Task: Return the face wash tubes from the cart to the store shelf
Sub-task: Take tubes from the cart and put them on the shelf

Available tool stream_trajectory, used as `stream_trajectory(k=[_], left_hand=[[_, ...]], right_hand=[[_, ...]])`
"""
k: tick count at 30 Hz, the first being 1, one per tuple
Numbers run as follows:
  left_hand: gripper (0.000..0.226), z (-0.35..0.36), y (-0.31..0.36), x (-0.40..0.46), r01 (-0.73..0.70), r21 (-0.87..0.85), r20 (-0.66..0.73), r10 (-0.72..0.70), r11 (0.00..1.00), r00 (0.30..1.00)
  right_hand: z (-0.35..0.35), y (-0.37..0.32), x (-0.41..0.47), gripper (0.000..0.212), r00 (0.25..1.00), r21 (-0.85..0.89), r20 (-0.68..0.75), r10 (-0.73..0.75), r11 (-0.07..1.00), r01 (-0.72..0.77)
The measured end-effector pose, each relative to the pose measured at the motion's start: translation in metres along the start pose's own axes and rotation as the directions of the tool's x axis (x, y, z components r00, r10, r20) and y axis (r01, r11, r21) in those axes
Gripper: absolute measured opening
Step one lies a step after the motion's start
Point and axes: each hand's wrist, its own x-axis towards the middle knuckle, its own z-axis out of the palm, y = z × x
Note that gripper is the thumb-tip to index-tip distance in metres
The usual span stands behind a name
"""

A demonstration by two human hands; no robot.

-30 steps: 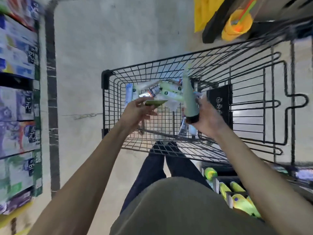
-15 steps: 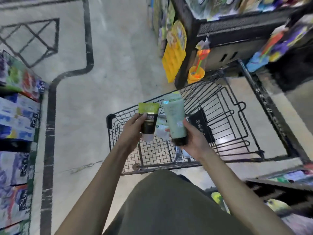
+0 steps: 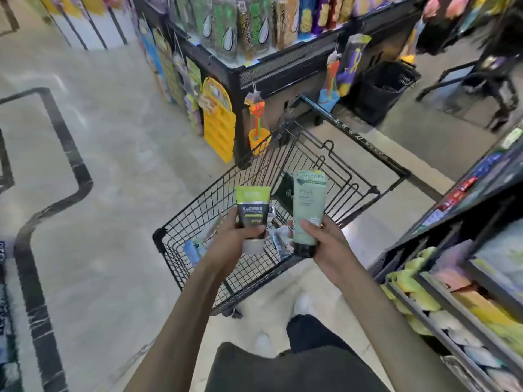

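While both hands hover over the black wire shopping cart (image 3: pixel 334 176), left hand (image 3: pixel 235 239) is wrapped around a black-and-lime face wash tube (image 3: pixel 252 210), right hand (image 3: pixel 325 239) around a pale green tube (image 3: pixel 307 205), both upright. More tubes (image 3: pixel 195 250) lie in the cart; stocked shelf (image 3: pixel 452 278) at right.

Mostly blurred print on tubes and snack packs

The green-and-black face wash tube (image 3: pixel 252 211) carries white Chinese lettering, too blurred to read; the pale green face wash tube (image 3: pixel 307 210) likewise; snack packs (image 3: pixel 249 26) show large unreadable characters.
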Motion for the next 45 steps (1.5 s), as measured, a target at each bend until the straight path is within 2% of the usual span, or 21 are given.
stream_trajectory(k=[8,10,12,15,19,26,32,38,45], left_hand=[[0.048,0.079,-0.006,-0.026,-0.048,0.061,0.195,0.035,0.997,0.980],[0.044,0.102,-0.011,-0.031,-0.054,0.086,0.237,0.032,0.995,0.971],[0.028,0.126,-0.017,-0.040,-0.058,0.091,0.284,0.030,0.994,0.958],[0.031,0.162,-0.032,-0.057,-0.058,0.092,0.352,0.022,0.994,0.936],[0.028,0.209,-0.057,-0.081,-0.038,0.083,0.438,-0.002,0.996,0.899],[0.048,0.283,-0.099,-0.148,-0.034,0.149,0.556,-0.056,0.988,0.829],[0.051,0.330,-0.137,-0.200,-0.017,0.218,0.628,-0.126,0.976,0.768],[0.053,0.382,-0.173,-0.233,-0.016,0.278,0.665,-0.180,0.961,0.724],[0.051,0.441,-0.201,-0.246,-0.005,0.352,0.726,-0.270,0.936,0.633]], right_hand=[[-0.048,-0.014,-0.080,0.062,0.954,0.057,-0.232,-0.188,0.977,0.206],[-0.062,-0.017,-0.102,0.063,0.932,0.056,-0.282,-0.226,0.966,0.252],[-0.076,-0.020,-0.126,0.059,0.908,0.056,-0.332,-0.255,0.956,0.289],[-0.100,-0.022,-0.163,0.055,0.862,0.052,-0.419,-0.286,0.940,0.337],[-0.139,-0.020,-0.217,0.060,0.798,0.048,-0.513,-0.316,0.918,0.395],[-0.200,-0.007,-0.315,0.058,0.713,0.032,-0.608,-0.349,0.887,0.461],[-0.244,0.014,-0.391,0.064,0.655,0.026,-0.677,-0.337,0.878,0.478],[-0.281,0.025,-0.453,0.057,0.574,0.010,-0.745,-0.339,0.855,0.519],[-0.316,0.023,-0.495,0.066,0.446,-0.029,-0.823,-0.351,0.811,0.585]])
